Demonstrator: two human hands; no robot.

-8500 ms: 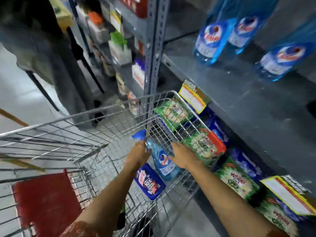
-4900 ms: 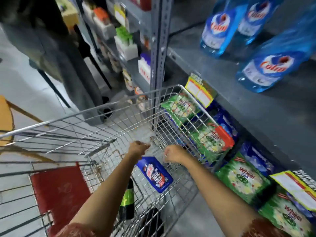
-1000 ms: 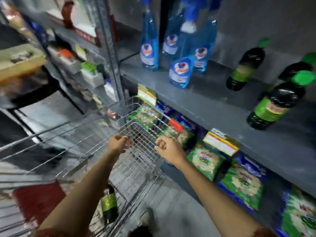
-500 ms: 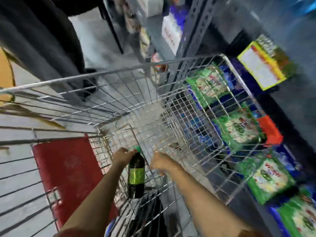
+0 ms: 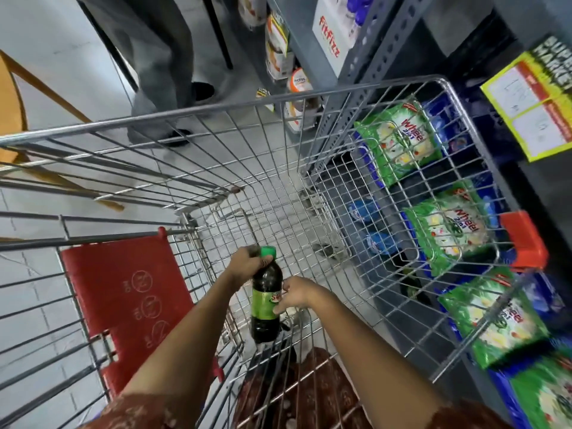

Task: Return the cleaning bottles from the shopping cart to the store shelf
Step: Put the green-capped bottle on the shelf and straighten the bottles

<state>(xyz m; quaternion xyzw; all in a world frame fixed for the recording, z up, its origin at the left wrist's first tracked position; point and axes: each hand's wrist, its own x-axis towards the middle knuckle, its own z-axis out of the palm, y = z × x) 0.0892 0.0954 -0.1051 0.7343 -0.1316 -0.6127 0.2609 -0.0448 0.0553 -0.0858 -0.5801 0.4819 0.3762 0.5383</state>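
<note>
A dark bottle (image 5: 265,305) with a green cap and green label stands upright inside the wire shopping cart (image 5: 216,113), near its rear end. My left hand (image 5: 247,264) grips the bottle's neck just under the cap. My right hand (image 5: 295,294) holds the label from the right side. The rest of the cart's basket shows bare wire mesh. The grey store shelf (image 5: 356,69) stands to the right of the cart; its upper level with the bottles is out of view.
A red child-seat flap (image 5: 123,286) hangs at the cart's left rear. Green detergent packs (image 5: 402,140) fill the low shelf beyond the cart's right wall. A yellow price tag (image 5: 532,103) hangs on the shelf edge. Another person's legs (image 5: 161,88) stand past the cart's front.
My view has tilted down into the cart. Both hands have closed on the dark green-capped bottle and it sits a little higher. The blue bottles seen in the cart earlier are gone.
</note>
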